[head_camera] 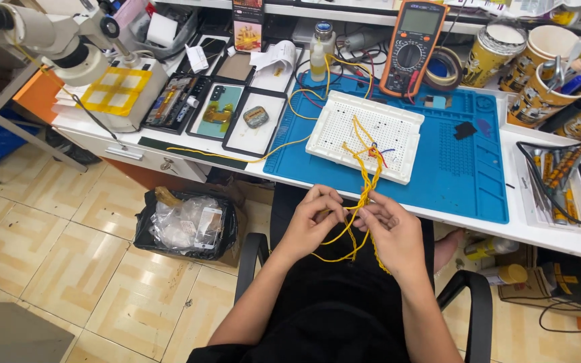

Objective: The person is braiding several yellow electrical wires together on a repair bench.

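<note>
Both hands (354,225) pinch yellow wires (364,181) between them.

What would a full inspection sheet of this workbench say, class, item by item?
Surface: white bench with a blue work mat.
Job's things: yellow wires running from a white perforated board down to both hands.
Clutter: multimeter, tape roll, paper cups, phone trays, microscope.
Grippers: left hand and right hand pinch the wires.
Cables: black cable at right.
Surroundings: tiled floor, waste bin, chair armrest.
</note>
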